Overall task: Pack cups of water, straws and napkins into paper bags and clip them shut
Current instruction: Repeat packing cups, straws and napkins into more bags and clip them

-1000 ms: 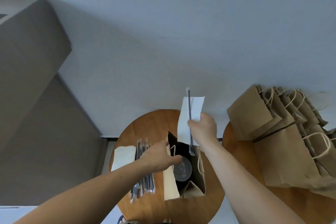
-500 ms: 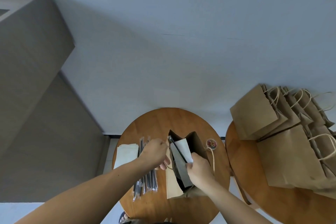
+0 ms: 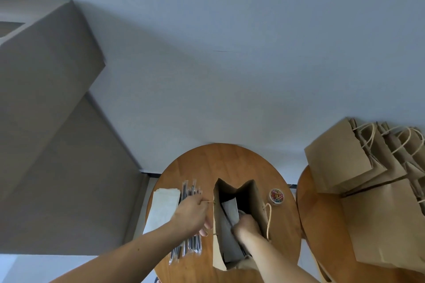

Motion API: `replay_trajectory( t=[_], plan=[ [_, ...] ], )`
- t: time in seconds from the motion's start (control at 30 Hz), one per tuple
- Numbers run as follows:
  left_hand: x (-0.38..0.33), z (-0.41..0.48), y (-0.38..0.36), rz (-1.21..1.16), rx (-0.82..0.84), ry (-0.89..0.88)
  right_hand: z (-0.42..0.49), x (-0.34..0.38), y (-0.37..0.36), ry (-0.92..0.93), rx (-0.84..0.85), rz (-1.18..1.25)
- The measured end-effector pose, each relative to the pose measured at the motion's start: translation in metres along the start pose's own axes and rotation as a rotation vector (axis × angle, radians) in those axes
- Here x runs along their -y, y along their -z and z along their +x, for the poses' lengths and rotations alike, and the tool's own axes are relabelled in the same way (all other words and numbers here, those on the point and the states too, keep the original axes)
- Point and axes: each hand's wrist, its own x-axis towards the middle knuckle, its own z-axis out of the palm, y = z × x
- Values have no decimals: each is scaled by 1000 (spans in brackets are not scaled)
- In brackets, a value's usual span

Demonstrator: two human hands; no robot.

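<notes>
The bag [image 3: 256, 197] stands open in the middle of the table [image 3: 218, 161]. Our left hand [image 3: 192, 216] pinches its handle [image 3: 208, 201] and draws the mouth wide. Our right hand [image 3: 247, 225] is inside, fingers curled on the napkin [image 3: 230, 209]. We judge both are light, soft paper: take the bag by handle or rim, never squeeze its walls.

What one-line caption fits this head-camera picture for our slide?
Left hand holds the handle of the paper bag while the right hand grips a napkin inside it.
</notes>
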Motion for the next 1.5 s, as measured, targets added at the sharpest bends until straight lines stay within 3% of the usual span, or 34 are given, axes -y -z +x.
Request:
replay_trajectory(
  t=[0.1,0.23,0.4,0.63,0.77,0.9,0.97,1.03,1.2,1.27,1.5],
  plan=[
    [-1,-3,-3,1,6,-2,3,-8,-5,-30,-26,-139],
    [-3,-7,-5,-6,14,-15,3,-5,-10,49,-70,-164],
    [-4,-8,-5,6,-25,-16,-1,-5,-7,1,-139,-264],
    [0,-4,-6,43,-55,-67,-17,12,-2,173,-266,-521],
    [8,0,-1,34,26,-121,-45,42,43,286,-238,-439],
    [14,3,6,-3,174,-129,-80,56,115,472,-502,-290],
    [15,4,6,15,235,-124,-86,51,147,443,-580,-158],
    [12,6,2,48,301,-116,-81,37,164,315,-523,-52],
    [6,12,-20,122,358,-51,-63,0,128,-32,-60,74],
    [1,13,-30,129,351,-32,-60,-9,108,-93,31,97],
    [-16,7,-62,117,440,-55,-65,-1,80,154,89,118]
  ],
)
